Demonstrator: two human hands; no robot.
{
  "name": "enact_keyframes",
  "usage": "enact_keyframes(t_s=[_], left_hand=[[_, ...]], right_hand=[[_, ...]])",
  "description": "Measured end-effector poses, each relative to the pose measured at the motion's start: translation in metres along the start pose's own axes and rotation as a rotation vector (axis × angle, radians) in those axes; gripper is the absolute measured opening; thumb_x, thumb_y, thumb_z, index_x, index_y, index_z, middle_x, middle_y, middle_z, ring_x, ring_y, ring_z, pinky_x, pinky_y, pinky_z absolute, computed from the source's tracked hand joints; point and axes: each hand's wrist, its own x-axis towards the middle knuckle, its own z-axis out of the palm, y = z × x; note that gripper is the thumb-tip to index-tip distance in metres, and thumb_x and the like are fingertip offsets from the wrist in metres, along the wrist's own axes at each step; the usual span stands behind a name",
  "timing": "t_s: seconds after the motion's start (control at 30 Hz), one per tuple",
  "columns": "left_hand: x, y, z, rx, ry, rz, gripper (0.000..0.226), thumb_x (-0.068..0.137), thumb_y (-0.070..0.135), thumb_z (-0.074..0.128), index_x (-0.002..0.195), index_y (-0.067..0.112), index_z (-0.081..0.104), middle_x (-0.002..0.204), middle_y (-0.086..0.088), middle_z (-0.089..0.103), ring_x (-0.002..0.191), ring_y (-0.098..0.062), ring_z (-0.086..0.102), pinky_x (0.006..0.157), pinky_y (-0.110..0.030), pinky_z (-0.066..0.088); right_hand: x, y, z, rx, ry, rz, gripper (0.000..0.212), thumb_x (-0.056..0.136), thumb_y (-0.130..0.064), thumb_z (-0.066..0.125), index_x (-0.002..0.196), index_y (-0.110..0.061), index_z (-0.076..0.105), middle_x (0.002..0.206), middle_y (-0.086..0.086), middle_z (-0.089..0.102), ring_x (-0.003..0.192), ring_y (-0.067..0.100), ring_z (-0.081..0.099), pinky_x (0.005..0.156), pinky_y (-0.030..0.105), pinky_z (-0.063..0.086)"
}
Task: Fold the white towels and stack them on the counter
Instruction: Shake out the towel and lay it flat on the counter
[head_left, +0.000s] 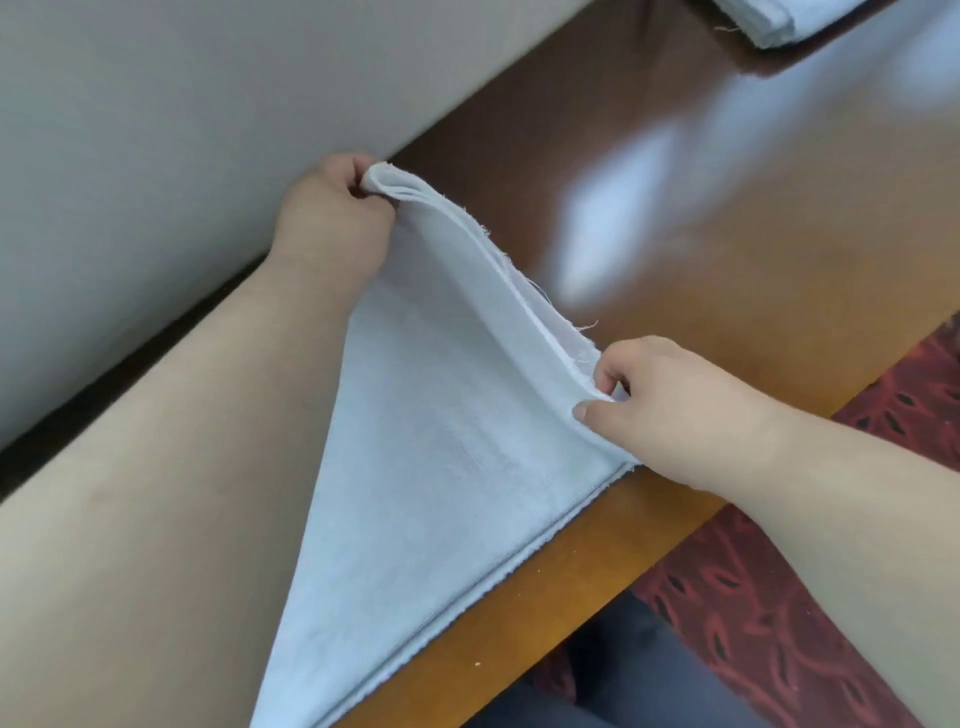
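Where glossy brown tabletop meets beige wall: left hand and right hand pinching folded white towel corners; folded stack at far edge; red patterned carpet below.

Hotel-like room: glossy wooden counter, patterned red carpet

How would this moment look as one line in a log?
left hand: pinches towel corner | right hand: pinches other corner | folded stack: far end of counter

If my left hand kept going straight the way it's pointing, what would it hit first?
Most likely the wall. The left hand, pinching the towel corner, already sits near where the wall meets the counter, though depth is unclear.
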Motion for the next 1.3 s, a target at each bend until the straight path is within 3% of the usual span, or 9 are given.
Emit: enact_keyframes(t_s=[0.23,0.47,0.57,0.7,0.8,0.93,1.1,1.23,1.3], left_hand=[[-0.031,0.007,-0.017,-0.299,0.047,-0.133,0.023,0.079,0.020,0.048,0.082,0.038,0.062,0.081,0.009,0.066,0.073,-0.012,0.064,0.058,-0.029,0.059],[-0.058,0.000,-0.069,-0.642,0.140,-0.427,0.022,0.095,0.022,0.044,0.084,0.029,0.062,0.068,0.000,0.070,0.061,-0.019,0.070,0.054,-0.034,0.059],[-0.074,-0.014,-0.105,-0.883,0.146,-0.550,0.027,0.092,0.029,0.048,0.076,0.012,0.062,0.063,-0.004,0.066,0.054,-0.024,0.066,0.052,-0.033,0.055],[-0.108,-0.047,-0.144,-0.638,0.183,-0.450,0.032,0.079,0.037,0.072,0.096,0.011,0.062,0.083,-0.003,0.071,0.072,-0.019,0.073,0.061,-0.032,0.058],[-0.134,-0.073,-0.176,-0.519,0.243,-0.410,0.015,0.082,0.010,0.054,0.096,0.012,0.054,0.088,-0.005,0.061,0.073,-0.023,0.062,0.065,-0.031,0.052],[-0.170,-0.093,-0.221,-0.415,0.390,-0.366,0.051,0.085,0.002,0.039,0.134,0.015,0.047,0.107,-0.005,0.063,0.093,-0.024,0.065,0.082,-0.039,0.057],[-0.202,-0.152,-0.293,-0.326,0.443,-0.332,0.046,0.088,0.006,0.031,0.132,0.018,0.043,0.088,0.006,0.053,0.068,-0.011,0.050,0.055,-0.017,0.043],[-0.215,-0.218,-0.345,-0.200,0.452,-0.350,0.053,0.086,0.011,0.033,0.136,0.022,0.045,0.108,0.003,0.060,0.086,-0.014,0.060,0.063,-0.027,0.048],[-0.214,-0.254,-0.360,-0.131,0.447,-0.370,0.047,0.085,0.009,0.034,0.127,0.024,0.048,0.092,0.002,0.058,0.080,-0.018,0.059,0.062,-0.029,0.047]], right_hand=[[0.004,-0.003,0.005,0.151,-0.069,0.162,0.029,0.080,-0.029,0.066,0.098,-0.026,0.044,0.077,0.006,0.064,0.052,0.024,0.059,0.040,0.027,0.044],[-0.039,-0.072,0.014,0.171,-0.454,-0.138,0.014,0.082,-0.034,0.069,0.093,-0.029,0.061,0.061,0.001,0.067,0.045,0.026,0.062,0.051,0.044,0.056],[-0.055,-0.107,0.034,-0.033,-0.416,-0.277,0.021,0.082,-0.042,0.068,0.094,-0.028,0.060,0.070,0.000,0.067,0.054,0.019,0.066,0.058,0.039,0.058],[-0.078,-0.148,0.068,-0.218,-0.353,-0.423,0.027,0.083,-0.048,0.066,0.086,-0.021,0.059,0.069,0.001,0.066,0.052,0.010,0.064,0.044,0.017,0.048],[-0.099,-0.175,0.094,-0.210,-0.421,-0.484,0.025,0.084,-0.048,0.065,0.081,-0.024,0.056,0.063,-0.002,0.064,0.045,0.008,0.063,0.039,0.015,0.043],[-0.129,-0.223,0.123,-0.103,-0.513,-0.579,0.018,0.082,-0.045,0.066,0.074,-0.054,0.053,0.061,-0.024,0.061,0.043,0.004,0.061,0.036,0.009,0.036],[-0.168,-0.287,0.185,-0.068,-0.623,-0.633,0.017,0.076,-0.053,0.067,0.088,-0.049,0.055,0.063,-0.021,0.063,0.048,0.004,0.063,0.040,0.013,0.045],[-0.184,-0.327,0.251,-0.038,-0.759,-0.550,0.028,0.079,-0.050,0.069,0.087,-0.026,0.059,0.064,0.000,0.069,0.051,0.019,0.069,0.054,0.039,0.061],[-0.181,-0.344,0.290,-0.072,-0.712,-0.568,0.035,0.079,-0.055,0.067,0.075,-0.023,0.052,0.056,-0.004,0.064,0.049,0.010,0.065,0.049,0.028,0.056]])
